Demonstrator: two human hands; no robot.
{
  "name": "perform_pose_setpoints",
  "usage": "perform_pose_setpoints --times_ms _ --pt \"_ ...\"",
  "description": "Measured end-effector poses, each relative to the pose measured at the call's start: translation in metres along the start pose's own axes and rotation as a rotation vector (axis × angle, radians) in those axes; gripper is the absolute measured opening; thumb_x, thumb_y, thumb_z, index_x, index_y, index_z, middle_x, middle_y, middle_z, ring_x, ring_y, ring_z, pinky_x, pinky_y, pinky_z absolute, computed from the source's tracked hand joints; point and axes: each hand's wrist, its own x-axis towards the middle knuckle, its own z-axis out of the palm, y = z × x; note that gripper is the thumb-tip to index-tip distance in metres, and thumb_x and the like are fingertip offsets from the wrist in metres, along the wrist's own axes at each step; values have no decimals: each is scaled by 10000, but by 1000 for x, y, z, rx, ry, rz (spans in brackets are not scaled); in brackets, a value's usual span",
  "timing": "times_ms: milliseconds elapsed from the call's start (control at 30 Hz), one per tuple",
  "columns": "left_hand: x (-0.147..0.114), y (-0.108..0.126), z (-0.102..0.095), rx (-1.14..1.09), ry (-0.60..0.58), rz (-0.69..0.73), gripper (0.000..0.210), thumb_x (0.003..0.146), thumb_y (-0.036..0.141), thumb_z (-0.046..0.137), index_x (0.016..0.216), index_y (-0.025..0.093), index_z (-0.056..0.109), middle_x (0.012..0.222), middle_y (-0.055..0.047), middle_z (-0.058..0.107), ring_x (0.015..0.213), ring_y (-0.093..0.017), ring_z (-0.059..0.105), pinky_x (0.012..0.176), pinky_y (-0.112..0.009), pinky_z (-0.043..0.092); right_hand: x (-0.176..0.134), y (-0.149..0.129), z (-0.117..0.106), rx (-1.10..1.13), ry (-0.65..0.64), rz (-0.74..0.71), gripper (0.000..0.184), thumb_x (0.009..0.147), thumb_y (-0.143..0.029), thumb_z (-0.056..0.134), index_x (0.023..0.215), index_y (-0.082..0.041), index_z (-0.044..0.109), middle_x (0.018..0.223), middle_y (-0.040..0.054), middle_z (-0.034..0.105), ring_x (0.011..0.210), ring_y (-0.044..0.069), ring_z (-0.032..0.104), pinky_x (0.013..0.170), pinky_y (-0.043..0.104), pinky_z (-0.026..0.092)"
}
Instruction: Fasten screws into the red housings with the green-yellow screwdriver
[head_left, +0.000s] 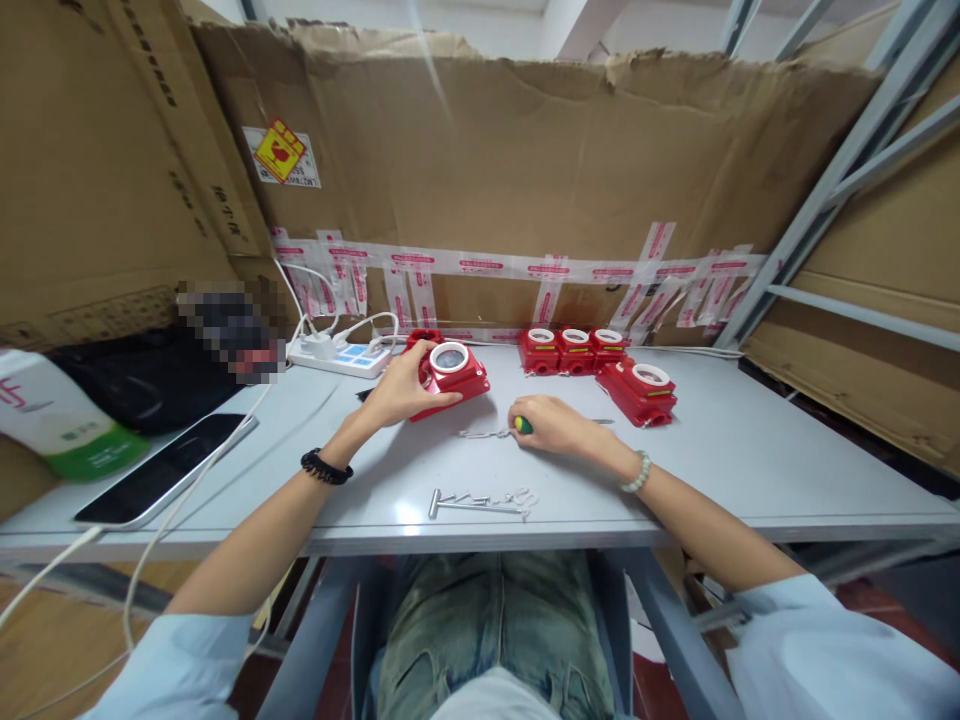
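Note:
My left hand (409,385) is closed around the side of a red box (459,383) with a white-ringed round window on top, held tilted at the table. Part of another red box (424,337) shows behind it. In my right hand (551,425) is a screwdriver (524,425) with a green and yellow handle; its thin shaft points right, below the wrist side. Beside that hand lies a small chain (484,434). Nearer the front edge rests a metal T-shaped bar (480,508), with several small metal pieces and a chain just behind it.
Several red boxes (575,352) with white rings stand at the back right, one (639,392) nearer. A white power strip (341,355) with cables sits at the back left. A phone (169,470) and a green-white pack (71,420) lie left. Cardboard (487,150) walls the back.

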Motion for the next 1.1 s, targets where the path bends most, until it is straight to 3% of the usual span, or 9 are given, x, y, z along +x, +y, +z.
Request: perform_pose_setpoints --times_ms 167,367,500,633,733,800,867,967,1100 --pt "0 0 2 33 2 -2 694 617 504 776 1178 193 509 1134 -85 647 994 -291 623 844 -403 496 -42 13 -25 14 -14 65 90 759 -144 577 802 -158 654 843 71 684 763 177 581 693 264 372" --pt "-2 10 7 31 -50 16 665 626 509 760 1152 188 511 1124 -86 649 971 -289 629 841 -405 497 -106 -8 -48 96 -146 159 101 757 -131 546 772 -186 630 801 35 677 727 158 580 696 257 392" --pt "-4 13 14 34 -98 43 644 629 497 763 1134 190 505 1146 -91 638 1013 -297 624 881 -419 486 -118 -20 -45 114 -224 146 134 714 -87 543 711 -200 614 783 25 670 705 152 567 676 259 399" --pt "-6 14 22 23 -145 63 650 625 503 769 1136 198 506 1152 -98 640 1032 -303 622 895 -433 480 -114 -18 -42 99 -172 143 108 739 -135 581 768 -208 656 820 37 691 749 172 605 701 273 431" --pt "-7 17 28 8 -180 89 657 627 508 771 1145 194 516 1164 -103 638 1031 -304 623 885 -428 486 -105 -16 -49 162 28 113 126 780 -201 612 886 -195 681 882 49 716 794 176 645 741 277 465" --pt "-8 20 31 -8 -206 98 677 623 514 775 1163 198 517 1159 -102 643 1025 -304 626 884 -429 489 -93 -18 -56 257 264 68 113 810 -214 604 890 -184 679 861 44 722 751 153 651 715 262 480" --pt "-9 23 33 -33 -239 118 688 632 517 771 1188 205 513 1156 -97 649 1022 -299 630 886 -423 492 -74 -23 -64 382 552 47 89 831 -267 623 826 -186 659 750 18 695 648 123 617 638 246 477" --pt "-9 29 32 -63 -314 182 694 670 511 750 1244 212 499 1192 -98 641 1043 -284 631 889 -398 495 -37 -30 -74 713 901 59 311 862 -368 613 619 -202 513 490 -54 508 424 71 459 440 216 386" --pt "-4 37 30 1 -348 207 738 699 567 712 1303 222 466 1249 -113 621 1074 -293 622 898 -399 491 11 -37 -79 1190 986 42 454 808 -500 652 582 -221 374 433 -97 389 353 49 367 317 185 289"
